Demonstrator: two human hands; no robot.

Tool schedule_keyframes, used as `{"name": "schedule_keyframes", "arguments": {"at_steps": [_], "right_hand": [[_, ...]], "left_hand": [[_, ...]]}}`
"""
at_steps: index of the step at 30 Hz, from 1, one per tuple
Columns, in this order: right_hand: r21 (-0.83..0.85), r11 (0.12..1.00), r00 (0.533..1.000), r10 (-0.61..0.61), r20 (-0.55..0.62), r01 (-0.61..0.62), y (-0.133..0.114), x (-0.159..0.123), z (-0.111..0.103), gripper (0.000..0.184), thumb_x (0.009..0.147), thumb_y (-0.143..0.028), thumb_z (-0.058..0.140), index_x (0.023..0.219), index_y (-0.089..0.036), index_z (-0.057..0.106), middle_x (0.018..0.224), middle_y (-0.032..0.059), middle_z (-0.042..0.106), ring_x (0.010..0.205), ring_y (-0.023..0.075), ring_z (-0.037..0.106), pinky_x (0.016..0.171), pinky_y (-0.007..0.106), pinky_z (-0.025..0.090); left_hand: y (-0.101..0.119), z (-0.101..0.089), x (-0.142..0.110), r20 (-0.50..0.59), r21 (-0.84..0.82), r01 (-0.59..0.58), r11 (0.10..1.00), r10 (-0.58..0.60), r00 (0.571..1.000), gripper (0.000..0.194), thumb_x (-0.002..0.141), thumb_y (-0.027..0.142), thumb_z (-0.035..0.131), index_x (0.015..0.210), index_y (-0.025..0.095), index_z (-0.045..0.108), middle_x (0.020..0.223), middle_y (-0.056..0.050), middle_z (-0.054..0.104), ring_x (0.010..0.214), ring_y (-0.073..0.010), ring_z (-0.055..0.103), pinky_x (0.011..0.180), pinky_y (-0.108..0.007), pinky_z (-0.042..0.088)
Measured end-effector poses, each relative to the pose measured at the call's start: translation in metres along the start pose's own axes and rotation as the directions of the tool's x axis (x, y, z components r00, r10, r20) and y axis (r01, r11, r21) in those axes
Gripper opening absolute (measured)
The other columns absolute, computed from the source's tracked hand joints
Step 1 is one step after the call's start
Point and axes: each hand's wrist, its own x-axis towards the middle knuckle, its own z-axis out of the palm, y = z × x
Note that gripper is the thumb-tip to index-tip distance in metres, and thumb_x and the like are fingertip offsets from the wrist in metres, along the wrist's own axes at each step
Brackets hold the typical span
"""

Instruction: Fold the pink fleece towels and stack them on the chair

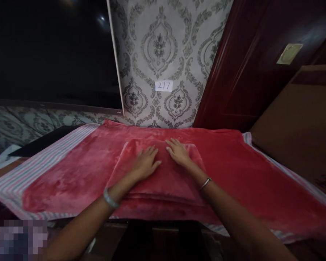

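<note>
A folded pink-red plush cloth (163, 181) lies in the middle of a larger red plush blanket (67, 174). My left hand (146, 162) rests flat on the folded cloth's left part, its fingers stretched forward and thumb out to the side. On the upper right part of the same cloth lies my right hand (178, 151), palm down with fingers extended. Neither hand grips anything. Under the red blanket, a striped sheet (40, 161) shows along the left side and at the right edge.
A large dark television (54, 54) hangs at the upper left. Patterned wallpaper carries a paper label (163, 86) reading 277. To the right stand a dark red wooden door (241, 72) and a big cardboard box (301, 127). A blurred patch covers the lower left corner.
</note>
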Motion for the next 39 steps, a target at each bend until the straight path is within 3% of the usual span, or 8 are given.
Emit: {"name": "schedule_keyframes", "arguments": {"at_steps": [3,6,13,25,29,34,36,39], "right_hand": [[0.007,0.992,0.990,-0.124,0.063,0.123,-0.011,-0.003,0.007,0.053,0.105,-0.038,0.039,0.157,-0.029,0.042,0.167,0.0062,0.033,0.155,0.0278,0.024,0.124,0.050,0.024],[-0.018,0.989,0.983,-0.145,0.112,0.148,-0.016,-0.004,0.023,0.055,0.105,-0.042,0.041,0.158,-0.031,0.039,0.169,0.0066,0.028,0.156,0.0307,0.022,0.123,0.057,0.020],[-0.060,0.986,0.986,-0.154,0.071,0.158,-0.013,-0.013,0.051,0.057,0.104,-0.044,0.042,0.159,-0.032,0.036,0.169,0.0069,0.026,0.156,0.0297,0.020,0.123,0.058,0.017],[-0.081,0.985,0.983,-0.140,0.114,0.150,-0.015,-0.012,0.043,0.058,0.104,-0.042,0.041,0.161,-0.030,0.033,0.170,0.0070,0.023,0.157,0.0286,0.018,0.125,0.055,0.016],[-0.039,0.989,0.981,-0.133,0.143,0.140,-0.007,-0.014,0.026,0.059,0.104,-0.040,0.041,0.161,-0.028,0.032,0.169,0.0078,0.028,0.156,0.0259,0.023,0.124,0.054,0.020],[-0.113,0.993,0.997,0.046,0.067,-0.038,0.023,-0.020,0.006,0.058,0.103,-0.041,0.040,0.160,-0.027,0.036,0.166,0.0108,0.033,0.153,0.0336,0.027,0.121,0.062,0.022],[-0.142,0.986,0.995,0.092,0.022,-0.088,0.034,-0.025,0.006,0.059,0.103,-0.046,0.039,0.159,-0.028,0.037,0.166,0.0109,0.034,0.154,0.0359,0.026,0.120,0.065,0.021],[-0.177,0.978,0.994,0.110,0.000,-0.108,0.042,-0.034,0.017,0.059,0.103,-0.050,0.040,0.158,-0.028,0.040,0.166,0.0108,0.034,0.154,0.0366,0.025,0.120,0.066,0.018]], "left_hand": [[0.020,0.016,-0.040,0.016,0.024,-0.083,0.996,0.083,0.996,0.063,0.100,0.048,0.047,0.153,0.015,0.046,0.161,-0.017,0.042,0.151,-0.0320,0.035,0.125,-0.057,0.025],[0.029,0.033,-0.058,-0.012,0.067,-0.070,0.995,0.071,0.997,0.060,0.101,0.046,0.046,0.153,0.016,0.046,0.162,-0.017,0.041,0.152,-0.0323,0.034,0.124,-0.060,0.024],[0.027,0.044,-0.058,0.015,0.064,-0.072,0.995,0.072,0.997,0.058,0.102,0.046,0.042,0.152,0.017,0.047,0.158,-0.016,0.046,0.149,-0.0318,0.040,0.123,-0.062,0.027],[0.026,0.037,-0.057,0.067,-0.032,-0.051,0.998,0.053,0.996,0.058,0.101,0.045,0.045,0.152,0.017,0.046,0.163,-0.017,0.039,0.152,-0.0308,0.034,0.125,-0.061,0.022],[0.008,0.013,-0.044,0.155,-0.135,-0.063,0.989,0.084,0.984,0.062,0.100,0.048,0.047,0.156,0.023,0.041,0.164,-0.014,0.037,0.153,-0.0274,0.032,0.125,-0.055,0.024],[-0.025,-0.028,0.009,0.082,-0.042,0.046,0.998,-0.043,0.996,0.061,0.102,0.050,0.041,0.158,0.025,0.038,0.166,-0.013,0.035,0.155,-0.0303,0.027,0.125,-0.059,0.019],[-0.038,-0.030,0.028,0.078,0.058,0.138,0.989,-0.142,0.987,0.063,0.102,0.050,0.040,0.159,0.024,0.037,0.166,-0.014,0.033,0.155,-0.0335,0.025,0.124,-0.063,0.014],[-0.052,-0.011,0.039,0.096,0.167,0.251,0.953,-0.269,0.958,0.063,0.102,0.050,0.038,0.159,0.023,0.036,0.167,-0.015,0.030,0.156,-0.0371,0.021,0.122,-0.068,0.015]]}}
